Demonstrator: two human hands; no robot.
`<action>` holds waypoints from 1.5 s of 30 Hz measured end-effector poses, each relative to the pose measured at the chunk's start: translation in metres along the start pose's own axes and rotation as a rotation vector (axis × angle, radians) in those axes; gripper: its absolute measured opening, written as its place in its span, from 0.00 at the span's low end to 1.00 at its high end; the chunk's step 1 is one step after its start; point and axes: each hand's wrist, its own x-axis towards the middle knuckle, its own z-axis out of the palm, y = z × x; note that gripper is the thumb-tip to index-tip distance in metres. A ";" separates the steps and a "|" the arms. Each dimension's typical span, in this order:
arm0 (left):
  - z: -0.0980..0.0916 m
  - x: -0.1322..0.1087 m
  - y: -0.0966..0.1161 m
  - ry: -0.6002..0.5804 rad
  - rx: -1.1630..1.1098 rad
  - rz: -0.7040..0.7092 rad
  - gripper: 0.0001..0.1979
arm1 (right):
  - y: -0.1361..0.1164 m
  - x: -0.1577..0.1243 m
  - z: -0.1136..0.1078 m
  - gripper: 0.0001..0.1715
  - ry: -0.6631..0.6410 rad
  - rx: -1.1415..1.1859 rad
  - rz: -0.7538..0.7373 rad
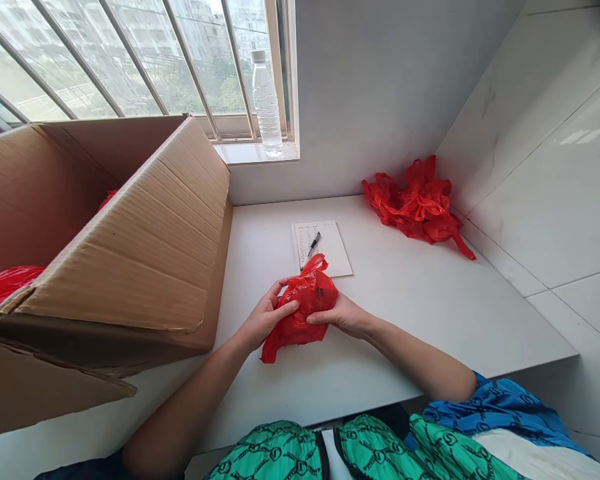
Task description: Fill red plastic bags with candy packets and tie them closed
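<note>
A crumpled red plastic bag (pixel 305 303) is held just above the white counter (pixel 405 313) in front of me. My left hand (pixel 265 319) grips its left side, thumb and fingers curled onto the plastic. My right hand (pixel 343 313) clasps the bag's right side, fingers closed on it. A tail of the bag hangs down toward the counter under my left hand.
A large open cardboard box (pixel 130 260) with red bags inside fills the left. A sheet of paper (pixel 330 247) with a pen (pixel 311 248) lies behind my hands. A pile of red bags (pixel 415 203) sits in the far right corner. A water bottle (pixel 267 103) stands on the windowsill.
</note>
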 end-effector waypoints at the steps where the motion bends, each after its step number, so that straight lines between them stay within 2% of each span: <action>1: 0.000 0.000 0.001 0.011 0.011 0.007 0.30 | 0.001 0.000 0.001 0.38 0.014 -0.014 0.003; 6: -0.002 0.003 -0.002 0.134 0.106 0.088 0.24 | 0.004 -0.004 0.008 0.35 0.037 -0.064 0.027; 9: -0.004 0.005 -0.005 0.160 0.089 0.132 0.20 | 0.006 -0.007 0.007 0.32 0.086 -0.010 0.088; 12: -0.003 0.005 -0.007 0.133 -0.019 0.123 0.20 | 0.008 -0.009 0.003 0.30 0.134 0.025 0.138; 16: -0.002 0.003 -0.008 0.073 -0.124 0.089 0.20 | 0.011 -0.010 0.001 0.28 0.110 0.041 0.149; 26: -0.008 0.001 -0.006 0.024 -0.080 0.093 0.18 | 0.011 -0.012 0.006 0.35 0.059 -0.055 0.127; 28: -0.007 -0.003 0.002 0.031 0.022 0.136 0.19 | 0.006 -0.013 0.003 0.38 0.020 -0.083 0.107; 30: -0.006 -0.009 0.012 0.066 0.178 0.212 0.21 | 0.000 -0.013 -0.002 0.35 0.010 -0.089 0.090; 33: -0.003 -0.017 0.025 0.234 0.486 0.354 0.21 | -0.007 -0.014 -0.015 0.23 0.097 -0.191 0.041; 35: 0.000 -0.020 0.027 0.334 0.744 0.421 0.21 | -0.009 -0.015 -0.023 0.17 0.154 -0.385 -0.020; 37: 0.003 -0.020 0.023 0.350 1.008 0.428 0.23 | -0.011 -0.017 -0.029 0.15 0.191 -0.617 -0.095; 39: 0.005 -0.018 0.014 0.308 1.217 0.395 0.25 | -0.012 -0.019 -0.030 0.17 0.211 -0.812 -0.171; 42: 0.008 -0.015 -0.005 0.243 1.414 0.367 0.19 | -0.012 -0.020 -0.026 0.21 0.147 -0.997 -0.228; 45: 0.013 -0.013 -0.025 0.268 1.539 0.350 0.15 | -0.005 -0.019 -0.023 0.16 0.117 -1.125 -0.197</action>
